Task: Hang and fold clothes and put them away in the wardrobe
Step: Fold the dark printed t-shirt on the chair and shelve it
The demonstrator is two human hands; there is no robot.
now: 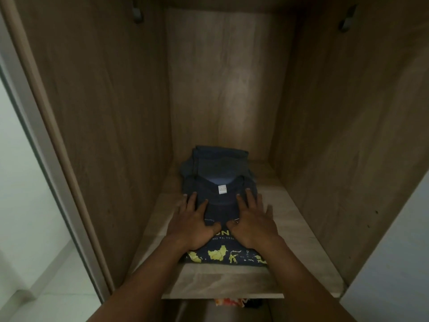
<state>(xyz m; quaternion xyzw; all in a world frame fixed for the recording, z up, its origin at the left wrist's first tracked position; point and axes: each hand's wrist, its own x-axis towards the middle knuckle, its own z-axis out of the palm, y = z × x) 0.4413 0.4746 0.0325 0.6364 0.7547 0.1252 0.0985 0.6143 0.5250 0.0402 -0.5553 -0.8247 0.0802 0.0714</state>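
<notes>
A folded navy T-shirt (222,201) with a yellow map print and a white neck label lies on the wooden wardrobe shelf (222,283). Under and behind it lies another folded dark blue garment (219,158). My left hand (196,225) rests flat on the left half of the top shirt, fingers spread. On the right half lies my right hand (254,223), also flat with fingers apart. Both thumbs nearly meet over the printed text. Neither hand grips the cloth.
The compartment has wooden side walls (109,112) and a back panel (227,84). Two rod brackets (137,16) sit high on the sides. A pale door edge (34,126) stands at the left. Colourful cloth (228,302) shows on the level below.
</notes>
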